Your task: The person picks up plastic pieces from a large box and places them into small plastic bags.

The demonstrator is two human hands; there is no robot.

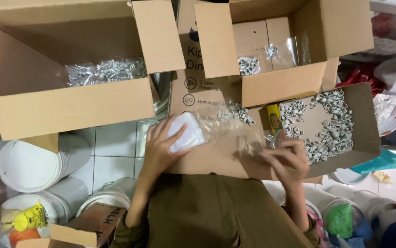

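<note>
Bagging approx. mid-way: left hand (pixel 161 147) grips white cup (pixel 186 133) in clear bag (pixel 221 128), right hand (pixel 287 158) pinches bag; loose clips (pixel 331 126) remain, 2 boxes hold filled bags (pixel 106 71).

Two open cardboard boxes (pixel 69 69) (pixel 283 46), one flat cardboard tray (pixel 368 133) heaped with small grey clips (pixel 331 124), too many to count, perhaps four white buckets (pixel 28 165), two hands (pixel 161 147) (pixel 287 158), one clear plastic bag (pixel 216 128)
</note>
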